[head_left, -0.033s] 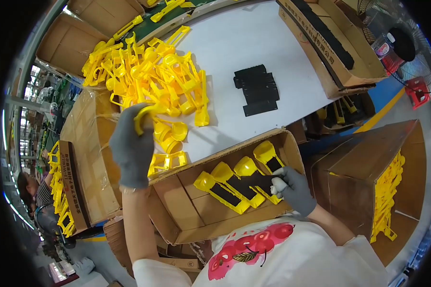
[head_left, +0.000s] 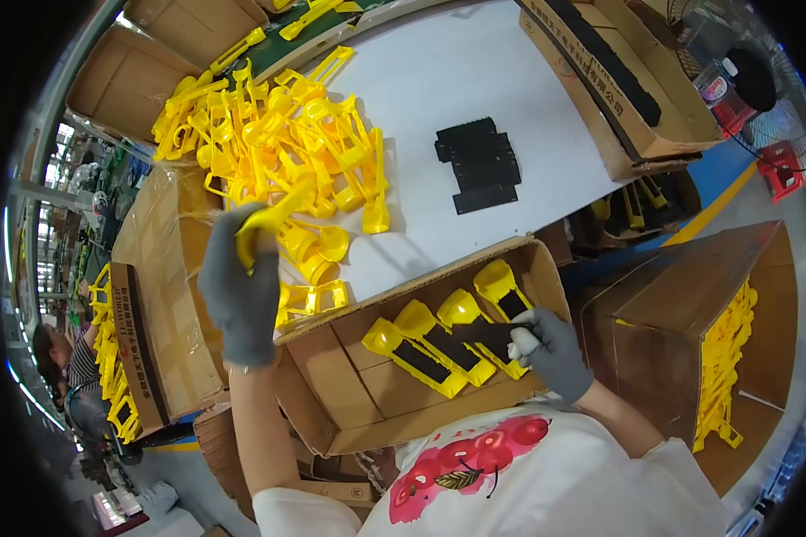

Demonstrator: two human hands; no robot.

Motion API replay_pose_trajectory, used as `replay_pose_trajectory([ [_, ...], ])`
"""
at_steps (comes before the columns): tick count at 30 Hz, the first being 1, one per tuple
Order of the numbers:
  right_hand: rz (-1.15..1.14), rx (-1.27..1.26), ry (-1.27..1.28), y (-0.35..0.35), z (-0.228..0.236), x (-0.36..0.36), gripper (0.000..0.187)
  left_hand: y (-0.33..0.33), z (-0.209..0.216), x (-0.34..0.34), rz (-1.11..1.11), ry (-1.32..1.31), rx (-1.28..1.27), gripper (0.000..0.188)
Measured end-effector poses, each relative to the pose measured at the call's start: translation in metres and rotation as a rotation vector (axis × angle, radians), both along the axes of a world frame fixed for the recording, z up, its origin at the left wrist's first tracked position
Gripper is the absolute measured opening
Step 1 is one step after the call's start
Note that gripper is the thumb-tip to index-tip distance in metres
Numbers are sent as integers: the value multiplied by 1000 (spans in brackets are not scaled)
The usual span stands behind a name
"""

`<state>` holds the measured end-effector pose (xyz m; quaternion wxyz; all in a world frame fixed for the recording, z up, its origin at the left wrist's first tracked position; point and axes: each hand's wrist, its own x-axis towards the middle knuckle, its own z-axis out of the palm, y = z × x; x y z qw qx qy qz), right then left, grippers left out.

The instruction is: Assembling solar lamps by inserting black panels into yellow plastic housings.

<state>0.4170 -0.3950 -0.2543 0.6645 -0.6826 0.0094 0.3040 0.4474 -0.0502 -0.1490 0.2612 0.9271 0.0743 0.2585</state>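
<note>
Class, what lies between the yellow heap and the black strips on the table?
In the head view, bare white tabletop lies between the yellow heap and the black strips.

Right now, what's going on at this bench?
A person's gray-gloved left hand holds a yellow plastic part, motion-blurred, near a heap of yellow plastic frames on the white table. The gloved right hand holds a black strip over an open cardboard box containing four yellow frames. More black strips lie on the table.
</note>
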Motion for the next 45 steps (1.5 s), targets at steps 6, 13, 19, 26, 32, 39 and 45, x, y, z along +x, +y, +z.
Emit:
replay_pose_trajectory([
  [6, -43, -490, -1110, -24, 19, 11, 8, 0, -23, -120, 327, -252, -352, 24],
  [13, -54, -386, -556, -51, -11, -10, 19, -5, -113, -251, 642, -52, -1083, 35],
  [19, 34, -510, -457, -60, 5, -3, 16, -40, -66, -261, 575, 45, -1075, 30],
  [26, -18, -512, -620, -41, -4, 19, 16, -33, -93, -233, 554, -73, -755, 29],
  [32, -124, -120, -700, -31, 30, 31, 12, -81, -50, -158, 299, 46, -1178, 30],
  [39, 98, -19, -138, 4, 67, 28, 16, -118, -79, -110, 1, 388, -1588, 38],
  [45, 225, -214, -291, 13, 57, 44, 17, -124, -81, -94, -68, 413, -1618, 32],
])
